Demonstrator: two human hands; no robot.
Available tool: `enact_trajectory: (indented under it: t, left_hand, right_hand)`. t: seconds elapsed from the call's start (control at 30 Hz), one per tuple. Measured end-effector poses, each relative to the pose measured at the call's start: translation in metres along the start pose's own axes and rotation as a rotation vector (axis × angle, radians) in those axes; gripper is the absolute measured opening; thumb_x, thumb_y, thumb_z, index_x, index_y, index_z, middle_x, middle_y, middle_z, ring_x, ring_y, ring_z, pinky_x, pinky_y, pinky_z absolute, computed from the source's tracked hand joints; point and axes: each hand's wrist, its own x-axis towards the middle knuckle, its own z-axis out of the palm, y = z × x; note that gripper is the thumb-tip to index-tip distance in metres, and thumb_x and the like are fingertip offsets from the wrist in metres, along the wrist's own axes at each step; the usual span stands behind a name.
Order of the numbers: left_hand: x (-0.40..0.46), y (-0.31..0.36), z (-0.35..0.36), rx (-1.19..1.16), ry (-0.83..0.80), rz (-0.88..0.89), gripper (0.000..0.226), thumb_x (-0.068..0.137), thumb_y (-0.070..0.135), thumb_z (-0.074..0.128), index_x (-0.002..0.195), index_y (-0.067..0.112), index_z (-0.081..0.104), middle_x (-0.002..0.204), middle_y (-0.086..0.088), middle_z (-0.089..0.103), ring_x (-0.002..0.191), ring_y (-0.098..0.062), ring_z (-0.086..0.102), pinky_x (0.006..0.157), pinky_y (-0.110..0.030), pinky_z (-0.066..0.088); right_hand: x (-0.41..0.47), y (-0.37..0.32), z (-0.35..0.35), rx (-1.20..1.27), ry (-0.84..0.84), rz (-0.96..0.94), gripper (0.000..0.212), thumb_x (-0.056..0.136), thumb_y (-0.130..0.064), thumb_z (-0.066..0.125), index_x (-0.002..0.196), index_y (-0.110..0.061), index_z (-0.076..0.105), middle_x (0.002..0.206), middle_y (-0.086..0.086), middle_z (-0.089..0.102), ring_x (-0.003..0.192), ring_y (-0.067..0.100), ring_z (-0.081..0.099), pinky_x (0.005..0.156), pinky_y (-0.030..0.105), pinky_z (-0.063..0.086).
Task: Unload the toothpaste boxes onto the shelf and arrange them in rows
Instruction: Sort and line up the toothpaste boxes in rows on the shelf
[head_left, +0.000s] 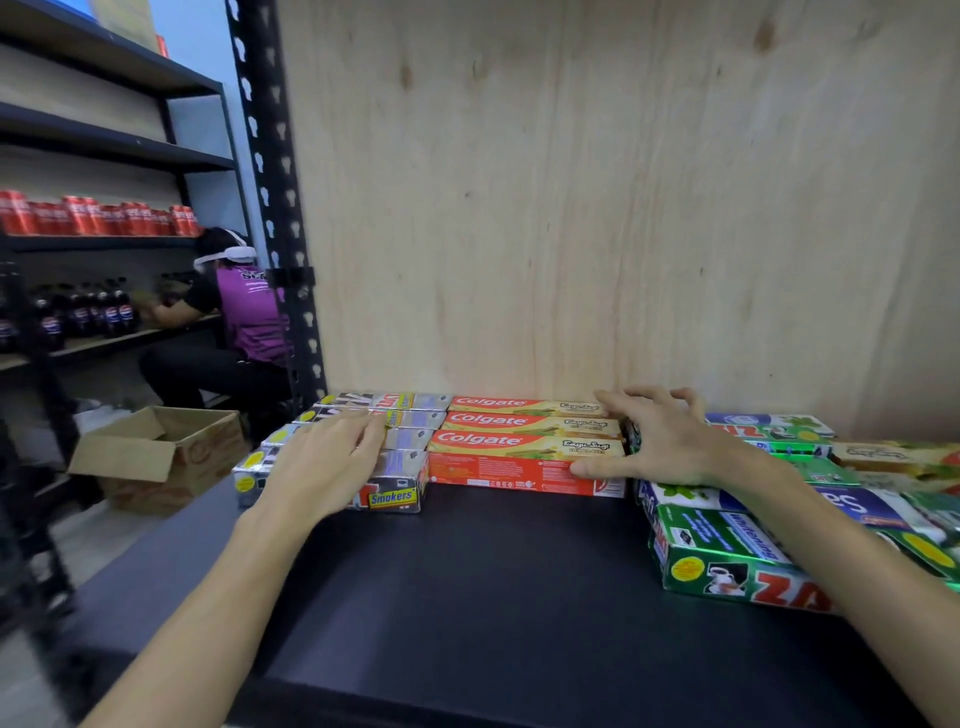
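Three red Colgate boxes (524, 441) lie side by side in a row at the back middle of the black shelf (493, 582). To their left lies a row of silver Smokers boxes (400, 470). My left hand (322, 467) rests flat on the silver boxes, fingers spread. My right hand (660, 441) presses against the right end of the Colgate row, thumb on the front box and fingers over the top. At the right lies a loose heap of green and white toothpaste boxes (737, 551), partly under my right forearm.
A plywood back panel (623, 208) closes the shelf. A black slotted upright (280, 208) stands at the left. Beyond it an open cardboard carton (156, 452) sits on the floor, and a person in a purple vest (249, 312) works at shelves with red cans and dark bottles.
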Motion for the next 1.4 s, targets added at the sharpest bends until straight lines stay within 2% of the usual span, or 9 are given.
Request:
enact_trajectory:
  t: [0.17,0.3,0.47,0.63,0.77,0.87,0.97,1.13,1.4]
  left_hand:
    - [-0.002,0.000,-0.004,-0.098,-0.033,-0.033,0.041,0.105,0.040,0.033,0.110,0.017,0.067,0.108,0.007,0.072,0.102,-0.021,0.061,0.084,-0.039,0.048]
    - [0.000,-0.003,-0.005,-0.114,-0.014,0.000,0.040,0.104,0.039,0.035,0.101,0.020,0.070,0.077,0.015,0.067,0.069,-0.004,0.054,0.069,-0.027,0.046]
    - [0.001,-0.008,-0.007,-0.099,0.011,0.042,0.043,0.103,0.044,0.036,0.098,0.023,0.073,0.071,0.011,0.069,0.067,-0.006,0.058,0.061,-0.022,0.042]
    - [0.004,-0.013,-0.002,-0.064,0.017,0.046,0.046,0.103,0.047,0.035,0.096,0.021,0.072,0.090,0.007,0.076,0.073,-0.014,0.063,0.067,-0.028,0.049]
    - [0.002,-0.008,-0.002,-0.111,0.008,0.040,0.042,0.102,0.039,0.038,0.084,0.018,0.070,0.066,0.016,0.067,0.063,-0.008,0.060,0.055,-0.029,0.043]
    - [-0.001,-0.004,-0.005,-0.173,0.237,0.066,0.045,0.094,0.037,0.037,0.067,0.010,0.058,0.051,-0.001,0.055,0.051,-0.019,0.051,0.055,-0.037,0.042]
    - [-0.005,0.018,-0.008,-0.338,0.343,0.138,0.040,0.095,0.036,0.041,0.079,0.009,0.066,0.071,-0.006,0.068,0.066,-0.027,0.060,0.070,-0.041,0.049]
    - [-0.017,0.052,0.000,-0.372,0.198,0.211,0.050,0.092,0.056,0.049,0.133,0.027,0.058,0.128,0.009,0.064,0.120,-0.012,0.057,0.103,-0.038,0.045]
    - [-0.041,0.127,0.002,-0.456,0.147,0.275,0.071,0.084,0.069,0.053,0.141,0.028,0.048,0.138,0.012,0.056,0.130,-0.009,0.049,0.111,-0.034,0.039]
  right_hand:
    - [0.000,0.003,0.002,0.005,-0.013,0.009,0.114,0.063,-0.089,0.056,0.158,-0.033,0.027,0.163,0.007,0.025,0.151,0.022,0.010,0.120,0.044,0.000]
    - [-0.002,0.001,0.001,0.021,-0.028,0.015,0.113,0.062,-0.085,0.055,0.158,-0.033,0.026,0.163,0.008,0.024,0.151,0.022,0.009,0.120,0.044,0.001]
    - [-0.005,-0.003,-0.001,0.030,-0.032,0.023,0.104,0.073,-0.077,0.061,0.159,-0.031,0.026,0.163,0.007,0.023,0.151,0.023,0.007,0.120,0.043,0.001]
    - [-0.003,-0.001,0.000,0.025,-0.036,0.024,0.107,0.070,-0.082,0.060,0.158,-0.033,0.025,0.163,0.008,0.021,0.150,0.025,0.006,0.120,0.045,0.003]
    - [-0.004,0.002,0.002,0.051,-0.016,0.020,0.111,0.064,-0.086,0.057,0.157,-0.035,0.027,0.162,0.006,0.025,0.150,0.023,0.006,0.120,0.046,0.005]
    - [0.001,0.005,0.003,0.016,0.007,-0.025,0.113,0.063,-0.092,0.055,0.157,-0.034,0.029,0.158,0.003,0.035,0.149,0.022,0.011,0.119,0.046,0.007]
    - [-0.004,-0.001,-0.001,0.020,0.023,-0.045,0.105,0.070,-0.085,0.059,0.156,-0.033,0.030,0.154,-0.001,0.042,0.147,0.020,0.012,0.118,0.048,0.007]
    - [-0.025,-0.006,-0.008,0.127,0.173,-0.134,0.095,0.071,-0.084,0.061,0.151,-0.037,0.040,0.138,-0.016,0.057,0.141,0.012,0.020,0.117,0.044,0.009]
    - [-0.084,0.033,-0.013,0.122,0.344,-0.105,0.094,0.063,-0.098,0.049,0.142,-0.047,0.044,0.133,-0.018,0.057,0.135,0.013,0.031,0.115,0.043,0.020]
